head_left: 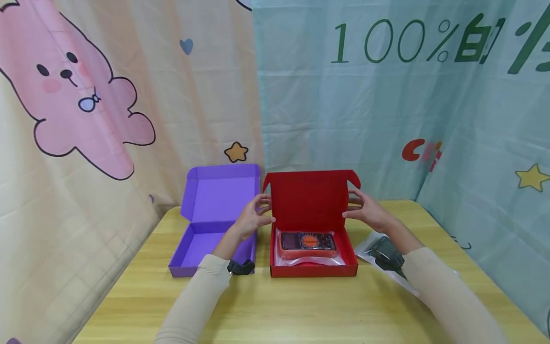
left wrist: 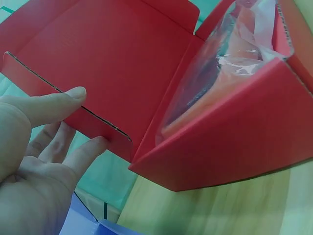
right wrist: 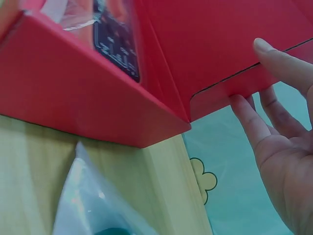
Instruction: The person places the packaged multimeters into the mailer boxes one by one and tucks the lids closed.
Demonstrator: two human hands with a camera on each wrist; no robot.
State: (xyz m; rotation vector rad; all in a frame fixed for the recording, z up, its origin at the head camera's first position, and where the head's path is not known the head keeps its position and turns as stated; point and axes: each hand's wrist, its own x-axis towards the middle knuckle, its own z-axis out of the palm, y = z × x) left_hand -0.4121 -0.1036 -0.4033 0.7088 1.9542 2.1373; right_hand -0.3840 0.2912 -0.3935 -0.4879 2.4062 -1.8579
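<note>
Head view: wood-look table [head_left: 309,310] with an open red box [head_left: 311,223] and an open purple box [head_left: 219,205] just left of it.
Next size down, there's a dark thing in a clear bag [head_left: 385,252] lying right of the red one, then an orange-and-black multimeter [head_left: 309,242], plastic-wrapped, sitting in the red box's base. Smallest: left hand [head_left: 250,220] and right hand [head_left: 368,210], each lightly pinching a side flap of the raised red lid, fingers loosely bent, thumb over the edge.
</note>
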